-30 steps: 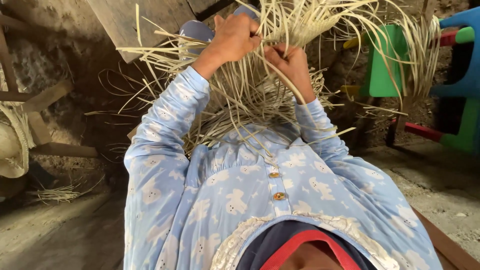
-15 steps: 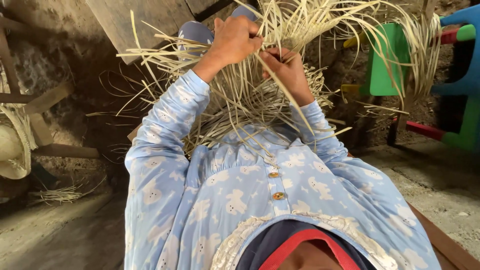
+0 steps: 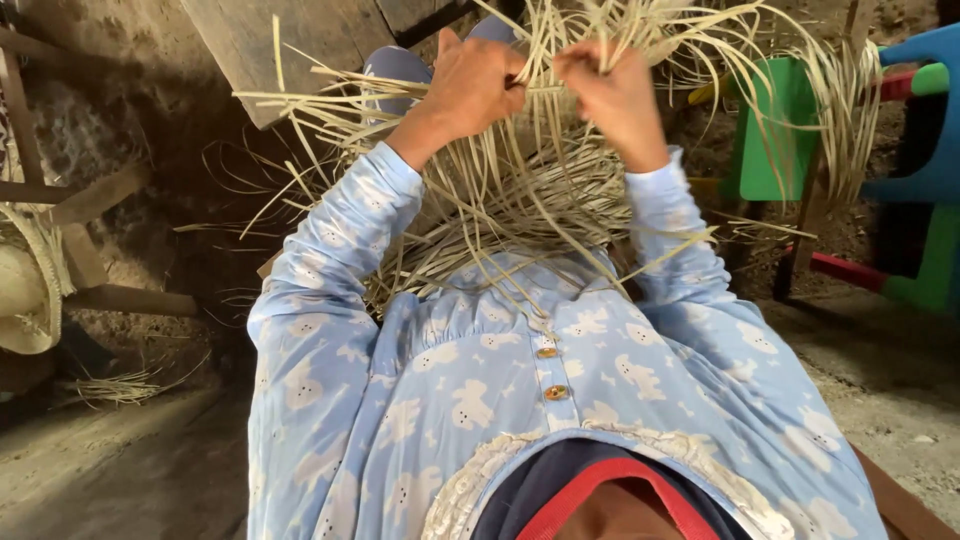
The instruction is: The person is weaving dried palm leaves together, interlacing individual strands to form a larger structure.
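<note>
Two hands are raised into a loose bundle of pale flat straw strips [image 3: 520, 190], which is spread across the lap and fans out above the light blue patterned long-sleeved shirt [image 3: 480, 390]. The left hand [image 3: 475, 80] is curled shut around several strips at the upper part of the bundle, knuckles up. The right hand [image 3: 612, 90] is just beside the left, also at the top of the bundle, fingers pinched closed on a few strips; it is blurred, so the exact grip cannot be told. The hands are nearly touching. Long strips are seen trailing down from the bundle onto the shirt front and out to either side.

A grey wooden plank [image 3: 270, 45] is seen left of the bundle, upper area. A green plastic chair [image 3: 765, 130] and a blue plastic chair [image 3: 925, 110] stand to the right of the bundle. A woven straw hat [image 3: 25, 300] lies well left of the bundle, with a small heap of loose strips [image 3: 120, 385] below it on the dirt floor [image 3: 870, 370].
</note>
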